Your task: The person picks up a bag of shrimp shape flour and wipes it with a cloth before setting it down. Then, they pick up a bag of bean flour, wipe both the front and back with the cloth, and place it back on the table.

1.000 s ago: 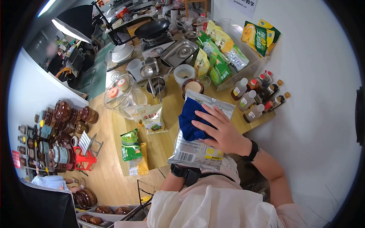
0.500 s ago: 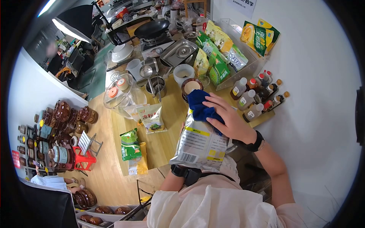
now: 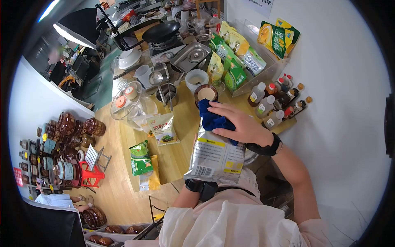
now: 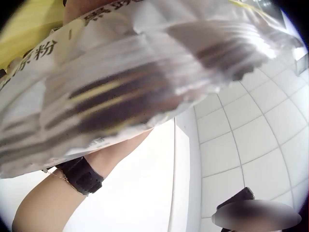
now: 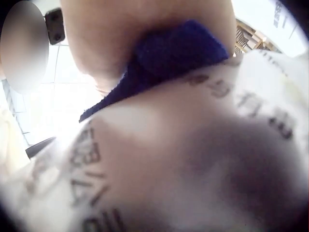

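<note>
A silver bag with printed text and a barcode is held up in front of the body. My left hand is mostly behind it, gripping its left side; only a sliver of skin shows at the top of the left wrist view. On the bag's upper part lies a bunched dark blue cloth. My right hand presses this cloth down with extended fingers. From the right wrist, the cloth is seen between the hand and the blurred bag.
Beyond the bag stands a brown jar. White-green packet and green packet lie on the wooden table at left. Bottles and a clear bin of packets are at right; pots and a ladle stand further back.
The bag's top has come down and nearer the body, uncovering the brown jar. My right hand and the cloth have shifted to the bag's upper end; the head view has turned slightly.
</note>
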`<state>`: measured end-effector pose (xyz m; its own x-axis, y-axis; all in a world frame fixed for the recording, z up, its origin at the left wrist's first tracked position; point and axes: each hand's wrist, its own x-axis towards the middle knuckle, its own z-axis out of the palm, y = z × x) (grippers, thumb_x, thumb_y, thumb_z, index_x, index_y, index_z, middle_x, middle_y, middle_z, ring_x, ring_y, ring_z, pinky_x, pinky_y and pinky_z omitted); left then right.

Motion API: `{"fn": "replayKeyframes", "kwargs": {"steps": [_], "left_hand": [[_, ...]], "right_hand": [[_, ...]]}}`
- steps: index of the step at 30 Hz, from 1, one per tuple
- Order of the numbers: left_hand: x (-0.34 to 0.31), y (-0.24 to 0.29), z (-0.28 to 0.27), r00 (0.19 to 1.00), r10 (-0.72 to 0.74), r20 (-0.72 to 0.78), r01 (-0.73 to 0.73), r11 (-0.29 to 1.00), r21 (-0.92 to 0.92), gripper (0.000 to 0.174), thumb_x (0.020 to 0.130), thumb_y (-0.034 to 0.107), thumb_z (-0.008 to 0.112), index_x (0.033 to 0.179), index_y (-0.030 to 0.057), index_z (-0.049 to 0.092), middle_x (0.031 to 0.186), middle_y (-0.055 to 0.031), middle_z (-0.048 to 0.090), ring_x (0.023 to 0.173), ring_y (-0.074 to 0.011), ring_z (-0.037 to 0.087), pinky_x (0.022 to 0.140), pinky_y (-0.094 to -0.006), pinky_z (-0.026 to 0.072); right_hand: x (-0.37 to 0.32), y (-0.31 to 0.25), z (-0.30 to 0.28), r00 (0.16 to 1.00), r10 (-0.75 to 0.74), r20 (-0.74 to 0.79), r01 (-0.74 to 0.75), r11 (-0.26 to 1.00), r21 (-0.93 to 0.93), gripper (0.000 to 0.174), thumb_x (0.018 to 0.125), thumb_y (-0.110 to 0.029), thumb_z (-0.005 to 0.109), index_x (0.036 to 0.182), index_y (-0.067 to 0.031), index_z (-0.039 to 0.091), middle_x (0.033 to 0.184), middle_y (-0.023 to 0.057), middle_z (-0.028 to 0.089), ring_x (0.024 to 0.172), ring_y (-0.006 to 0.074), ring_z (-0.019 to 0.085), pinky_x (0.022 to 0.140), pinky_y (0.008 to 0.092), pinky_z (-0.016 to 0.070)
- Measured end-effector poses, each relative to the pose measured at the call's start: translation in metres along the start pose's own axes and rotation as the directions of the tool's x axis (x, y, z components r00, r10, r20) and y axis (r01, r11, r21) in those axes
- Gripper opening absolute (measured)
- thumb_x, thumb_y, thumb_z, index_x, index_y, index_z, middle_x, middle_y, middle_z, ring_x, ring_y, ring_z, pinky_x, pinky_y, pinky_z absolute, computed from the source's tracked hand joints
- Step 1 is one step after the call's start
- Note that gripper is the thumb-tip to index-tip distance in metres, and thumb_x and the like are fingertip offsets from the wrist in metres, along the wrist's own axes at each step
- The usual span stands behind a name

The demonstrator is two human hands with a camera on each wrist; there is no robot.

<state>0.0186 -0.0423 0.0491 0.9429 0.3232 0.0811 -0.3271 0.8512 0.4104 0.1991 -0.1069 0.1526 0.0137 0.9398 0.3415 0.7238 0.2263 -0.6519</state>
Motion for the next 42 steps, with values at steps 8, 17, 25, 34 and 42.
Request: {"fn": "replayKeyframes", "kwargs": {"steps": [8,17,25,34,42], "left_hand": [[0.002,0.003,0.002,1.0,-0.021,0.011,0.022,0.996,-0.083,0.059,0.096,0.05,0.042,0.139,0.0087,0.04,0.135,-0.0122,0.048,0.121,-0.0268,0.05,0.103,-0.0407,0.0399],[0.005,0.006,0.006,0.998,-0.063,0.021,0.066,0.97,-0.236,0.06,0.095,0.052,0.042,0.138,0.0088,0.042,0.134,-0.0124,0.05,0.118,-0.0272,0.052,0.101,-0.041,0.0415],[0.007,0.01,0.01,0.991,-0.131,0.0,0.116,0.881,-0.459,0.061,0.095,0.053,0.042,0.137,0.0089,0.043,0.132,-0.0126,0.052,0.117,-0.0276,0.054,0.1,-0.0413,0.0429],[0.005,0.006,-0.007,0.963,-0.114,-0.245,-0.006,0.898,-0.439,0.06,0.091,0.06,0.044,0.124,0.011,0.056,0.114,-0.0115,0.063,0.097,-0.0262,0.062,0.084,-0.0395,0.0519],[0.004,0.008,0.001,0.933,-0.102,-0.345,-0.03,0.933,-0.358,0.06,0.091,0.061,0.045,0.124,0.0115,0.056,0.115,-0.0106,0.062,0.097,-0.0254,0.061,0.084,-0.0396,0.0517]], "right_hand": [[-0.008,0.004,-0.001,1.0,0.028,-0.011,-0.028,0.999,0.045,0.058,0.082,-0.026,0.07,0.132,-0.0056,0.049,0.141,0.0157,0.043,0.13,0.0315,0.042,0.106,0.0394,0.0345],[-0.02,0.011,-0.004,0.998,0.052,-0.042,-0.052,0.999,-0.003,0.052,0.082,-0.02,0.069,0.128,-0.0026,0.051,0.133,0.0152,0.052,0.125,0.0319,0.046,0.11,0.0448,0.0279],[-0.048,0.014,-0.012,0.985,0.117,-0.127,-0.122,0.992,-0.035,0.042,0.084,-0.015,0.067,0.121,-0.0011,0.053,0.123,0.0118,0.059,0.117,0.0295,0.054,0.111,0.0453,0.0275],[-0.075,0.024,0.005,0.88,0.312,-0.359,-0.249,0.945,0.211,0.033,0.089,-0.017,0.065,0.113,0.0049,0.056,0.099,0.0128,0.066,0.083,0.0151,0.062,0.077,0.0263,0.0482],[-0.077,0.021,-0.004,0.788,0.454,-0.417,-0.322,0.88,0.349,0.029,0.092,-0.018,0.06,0.111,0.0038,0.059,0.084,0.0044,0.065,0.074,0.0074,0.057,0.068,0.0234,0.0467]]}}
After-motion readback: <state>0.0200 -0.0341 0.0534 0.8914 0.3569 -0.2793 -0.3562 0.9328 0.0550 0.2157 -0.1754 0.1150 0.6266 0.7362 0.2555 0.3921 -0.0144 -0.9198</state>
